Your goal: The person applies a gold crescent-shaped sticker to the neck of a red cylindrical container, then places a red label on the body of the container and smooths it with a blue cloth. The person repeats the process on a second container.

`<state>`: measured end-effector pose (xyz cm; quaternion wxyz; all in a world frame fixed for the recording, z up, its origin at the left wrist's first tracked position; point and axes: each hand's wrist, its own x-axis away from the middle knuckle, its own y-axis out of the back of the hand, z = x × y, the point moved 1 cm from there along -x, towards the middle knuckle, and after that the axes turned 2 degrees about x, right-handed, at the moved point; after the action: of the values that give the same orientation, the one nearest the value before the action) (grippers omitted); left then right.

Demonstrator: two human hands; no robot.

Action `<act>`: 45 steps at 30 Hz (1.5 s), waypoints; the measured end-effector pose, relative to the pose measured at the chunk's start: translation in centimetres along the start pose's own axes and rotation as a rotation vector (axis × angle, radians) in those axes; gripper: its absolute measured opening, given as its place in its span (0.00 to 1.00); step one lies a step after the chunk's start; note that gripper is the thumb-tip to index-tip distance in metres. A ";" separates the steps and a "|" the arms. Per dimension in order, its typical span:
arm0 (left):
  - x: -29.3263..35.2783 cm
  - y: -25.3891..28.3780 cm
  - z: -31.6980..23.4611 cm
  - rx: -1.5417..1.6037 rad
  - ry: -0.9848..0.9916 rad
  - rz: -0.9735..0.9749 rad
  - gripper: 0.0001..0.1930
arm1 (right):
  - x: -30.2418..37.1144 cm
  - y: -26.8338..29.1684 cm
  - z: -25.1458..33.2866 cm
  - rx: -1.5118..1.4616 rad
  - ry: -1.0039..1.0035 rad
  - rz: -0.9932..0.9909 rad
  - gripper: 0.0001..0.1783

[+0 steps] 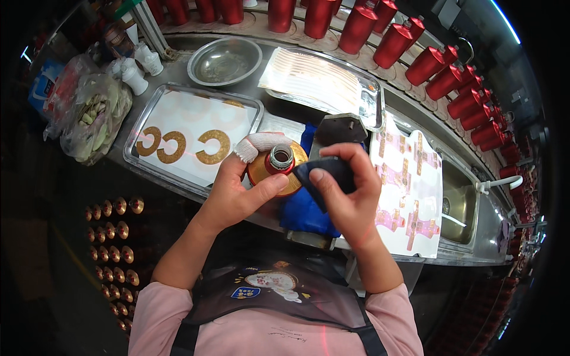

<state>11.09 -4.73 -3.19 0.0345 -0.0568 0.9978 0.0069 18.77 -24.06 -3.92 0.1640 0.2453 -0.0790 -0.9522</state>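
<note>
My left hand (pixel 234 193) is closed round the top of a red bottle (pixel 286 168) with a bare threaded neck. A gold ring-shaped decal (pixel 257 173) lies on the bottle's shoulder, and a white knitted sleeve (pixel 261 143) covers one of my left fingers. Between thumb and fingers, my right hand (pixel 359 193) pinches a flat black scraper (pixel 333 172). The scraper's edge is at the shoulder beside the neck; whether it touches cannot be made out. Under the hands is a blue cloth-covered support (pixel 306 215). A dark block (pixel 340 130) sits just behind the scraper.
Left, a metal tray (pixel 135 137) holds C-shaped gold decals (pixel 212 147) on white paper. Behind are a metal bowl (pixel 224 62) and stacked sheets (pixel 312 74). A decal sheet (pixel 424 228) and sink (pixel 466 219) lie right. Red bottles (pixel 393 44) line the curved conveyor; others stand lower left.
</note>
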 end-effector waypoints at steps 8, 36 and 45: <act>0.1 0.0 0.3 0.021 -0.015 0.000 0.29 | -2.0 -0.3 -0.5 -0.113 -0.148 -0.133 0.16; 0.5 1.2 0.8 -0.068 -0.180 0.168 0.36 | 0.3 -0.8 3.2 0.277 0.638 0.113 0.21; 1.0 -2.3 2.9 -0.410 -0.534 -0.343 0.35 | 1.4 -1.9 3.5 0.247 0.557 0.069 0.18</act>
<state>10.56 -7.02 -6.12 0.2820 -0.2249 0.9076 0.2149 15.34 -22.48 -1.92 0.1806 0.5124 -0.1546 -0.8252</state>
